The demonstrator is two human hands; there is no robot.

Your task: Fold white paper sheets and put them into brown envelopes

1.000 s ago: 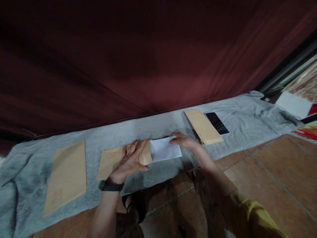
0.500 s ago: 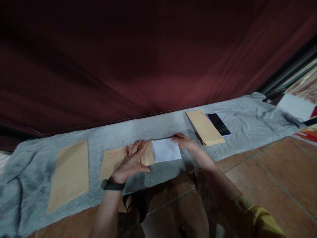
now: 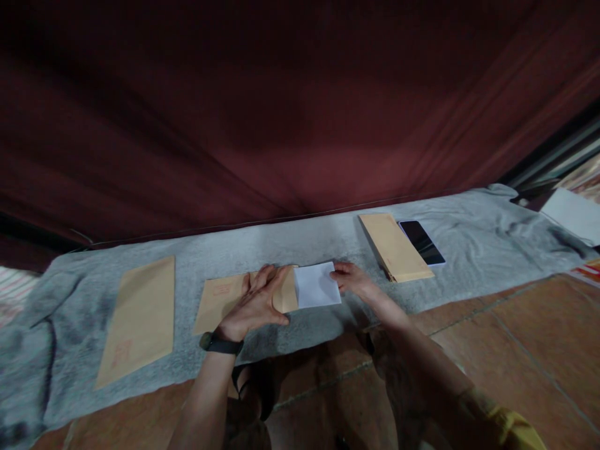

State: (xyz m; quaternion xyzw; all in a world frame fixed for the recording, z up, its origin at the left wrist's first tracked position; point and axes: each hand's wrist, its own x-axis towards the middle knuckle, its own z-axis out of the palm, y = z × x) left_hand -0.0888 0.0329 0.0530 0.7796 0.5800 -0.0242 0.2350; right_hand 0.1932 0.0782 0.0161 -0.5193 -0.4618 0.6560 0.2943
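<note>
My left hand [image 3: 257, 306] lies with fingers spread across a brown paper envelope [image 3: 217, 298], pressing it against the grey cloth. A dark watch band [image 3: 224, 345] circles that wrist. From the envelope's right end sticks out a white sheet of paper [image 3: 317, 286], its left part hidden inside. My right hand [image 3: 349, 279] pinches the sheet's right edge between thumb and fingers. To the left, apart from both hands, another brown envelope [image 3: 140, 319] with a faint red print lies flat.
Right of my hands, a stack of brown envelopes [image 3: 396, 247] lies beside a dark-screened phone [image 3: 422, 242]. The grey cloth [image 3: 300, 237] runs along a dark red curtain [image 3: 300, 125]. Brown floor tiles [image 3: 525, 337] border its near edge.
The white sheet has slid left, with less of it showing outside the envelope. My right hand has shifted from its upper edge to its right edge. The view has moved slightly.
</note>
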